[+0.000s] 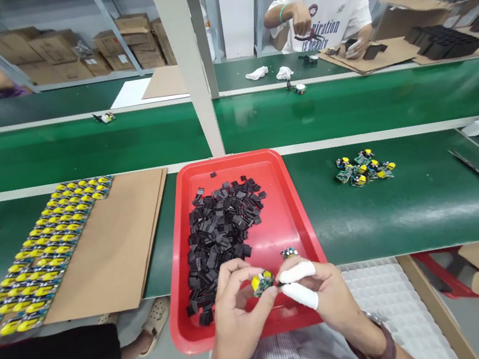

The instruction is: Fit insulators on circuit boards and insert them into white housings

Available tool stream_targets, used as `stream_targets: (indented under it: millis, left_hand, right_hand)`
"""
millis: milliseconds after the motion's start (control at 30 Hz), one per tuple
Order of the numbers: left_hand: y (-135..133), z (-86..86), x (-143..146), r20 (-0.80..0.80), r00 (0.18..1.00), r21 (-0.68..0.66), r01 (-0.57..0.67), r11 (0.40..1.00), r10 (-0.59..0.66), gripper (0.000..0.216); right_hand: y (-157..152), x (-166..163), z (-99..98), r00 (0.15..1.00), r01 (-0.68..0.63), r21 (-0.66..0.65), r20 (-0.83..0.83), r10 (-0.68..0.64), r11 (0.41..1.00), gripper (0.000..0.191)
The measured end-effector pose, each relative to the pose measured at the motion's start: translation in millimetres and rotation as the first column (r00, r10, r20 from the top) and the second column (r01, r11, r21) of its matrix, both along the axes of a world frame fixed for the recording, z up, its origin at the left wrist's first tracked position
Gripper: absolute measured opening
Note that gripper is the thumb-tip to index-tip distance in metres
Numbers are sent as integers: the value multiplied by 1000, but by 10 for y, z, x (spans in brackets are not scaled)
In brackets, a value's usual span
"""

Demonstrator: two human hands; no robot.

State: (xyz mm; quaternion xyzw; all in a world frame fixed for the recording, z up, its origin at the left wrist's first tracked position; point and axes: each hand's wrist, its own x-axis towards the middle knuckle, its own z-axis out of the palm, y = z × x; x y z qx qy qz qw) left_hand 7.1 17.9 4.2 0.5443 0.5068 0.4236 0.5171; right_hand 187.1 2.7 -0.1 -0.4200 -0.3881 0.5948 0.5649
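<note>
Over the near end of a red tray (300, 212), my left hand (237, 319) is closed on a small green circuit board (264, 285) with a yellow part. White covers sheath the thumb and index finger of my right hand (337, 294). Those two fingertips pinch a small dark piece (280, 284) against the board's right edge; its exact shape is mostly hidden. A heap of flat black pieces (222, 225) fills the tray's left side. Just beyond my right fingers, another circuit board (290, 253) lies in the tray.
Left of the tray, cardboard (108, 243) bears rows of yellow-topped boards (45, 246). A cluster of loose boards (363, 169) lies to the right, with tweezers (469, 165) farther over. Behind a post (181, 43) and green conveyor (124, 143), a person in white (308, 11) works.
</note>
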Motion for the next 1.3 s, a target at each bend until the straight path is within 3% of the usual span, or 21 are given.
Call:
stream_targets:
  millis: [67,200,267,367,567,833,933,1167,1300]
  left_hand:
    - [-12,37,7,9,999,-35,54,998,-54,24]
    - [-25,92,-20,230,961,-170,196,966,-154,36]
    - [-26,86,-48,317,940,-234,209,949,-129,41]
    - [-23,55,-88,309,948,-267,168,949,-81,41]
    - [-12,59,-108,504,864,-376,193,906,25,29]
    - [-82,-81,-182,454,891,-263,130,956,4,22]
    - [-107,-139,-178,432,902,-187,84,979,5,31]
    - [-94,-128,-163,367,929,-68,82,994,-52,21]
    - [-69,-100,-136,247,969,-76,30,997,-11,40]
  right_hand:
    - [-3,-10,-34,999,40,-16,32,-40,999,11]
    - [-14,-28,-120,980,166,-46,119,-159,985,15]
    - [-17,-41,-120,967,190,16,167,-190,982,14]
    - [-13,-72,-61,953,198,98,213,-215,975,16]
    - [-21,-100,13,962,197,78,179,-208,977,21]
    - [-89,-128,92,946,178,114,255,-202,977,21]
    - [-107,-164,108,945,179,92,261,-197,980,19]
    - [-108,-180,72,928,202,86,301,-219,976,14]
    - [-96,-193,101,947,203,78,239,-216,976,11]
